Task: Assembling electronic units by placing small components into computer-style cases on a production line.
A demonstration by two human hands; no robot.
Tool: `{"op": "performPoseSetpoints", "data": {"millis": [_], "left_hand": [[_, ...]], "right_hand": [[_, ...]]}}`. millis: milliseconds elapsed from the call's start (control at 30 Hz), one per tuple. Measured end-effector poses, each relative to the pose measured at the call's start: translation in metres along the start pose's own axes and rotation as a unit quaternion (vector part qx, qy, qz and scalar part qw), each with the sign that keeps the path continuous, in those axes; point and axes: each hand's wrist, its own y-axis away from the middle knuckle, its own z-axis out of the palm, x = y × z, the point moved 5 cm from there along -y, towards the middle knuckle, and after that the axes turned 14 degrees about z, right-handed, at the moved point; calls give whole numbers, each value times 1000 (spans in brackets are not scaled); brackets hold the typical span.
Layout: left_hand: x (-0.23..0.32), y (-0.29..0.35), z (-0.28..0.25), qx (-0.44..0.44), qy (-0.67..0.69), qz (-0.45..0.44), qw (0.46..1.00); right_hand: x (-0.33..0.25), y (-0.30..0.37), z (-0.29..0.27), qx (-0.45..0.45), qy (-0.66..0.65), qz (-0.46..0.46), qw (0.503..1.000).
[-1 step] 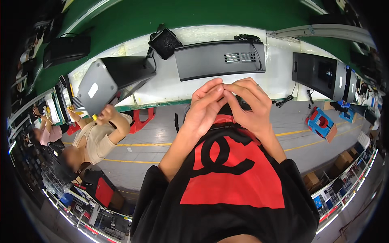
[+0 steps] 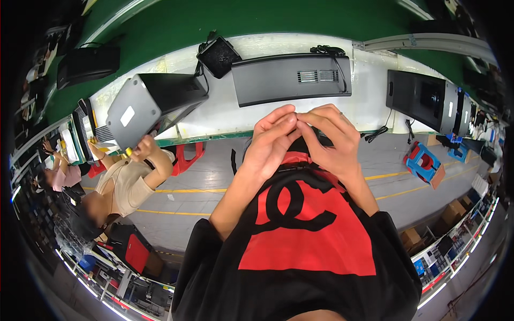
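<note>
My left hand (image 2: 272, 140) and my right hand (image 2: 333, 136) meet at the fingertips, raised in front of my chest at the near edge of the bench. Thumb and forefinger are pinched together on each. Whatever lies between the tips, if anything, is too small or hidden to name. Just beyond them a long dark grey case (image 2: 267, 80) lies flat on the white bench top, with two vent grilles on its right half. A coiled black cable (image 2: 327, 50) rests along its far edge.
To the left, a co-worker (image 2: 126, 184) grips a tilted grey-and-black case (image 2: 128, 115). A square black tray-like part (image 2: 218, 57) sits behind. Another dark case (image 2: 415, 96) lies at right, near dangling cables (image 2: 376, 134). Blue and red stools (image 2: 423, 162) stand on the floor.
The co-worker's tilted case has shifted slightly to the right, along with the hand on it. My two hands keep their pinched pose with hardly any movement.
</note>
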Motion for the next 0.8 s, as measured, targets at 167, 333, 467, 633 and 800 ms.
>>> {"op": "performPoseSetpoints", "data": {"millis": [167, 333, 467, 633, 800], "left_hand": [[-3, 0, -34, 14, -66, -42, 997], [5, -21, -97, 81, -296, 24, 951], [21, -21, -132, 89, -338, 52, 936], [34, -20, -158, 122, -349, 74, 926], [36, -19, -174, 149, -350, 86, 921]], "right_hand": [[20, 8, 15, -63, 23, 56, 996], [135, 12, 42, -29, 91, 125, 988], [162, 14, 68, -64, 140, 76, 985], [164, 12, 77, -63, 215, 27, 974], [162, 13, 84, -59, 220, 44, 973]]}}
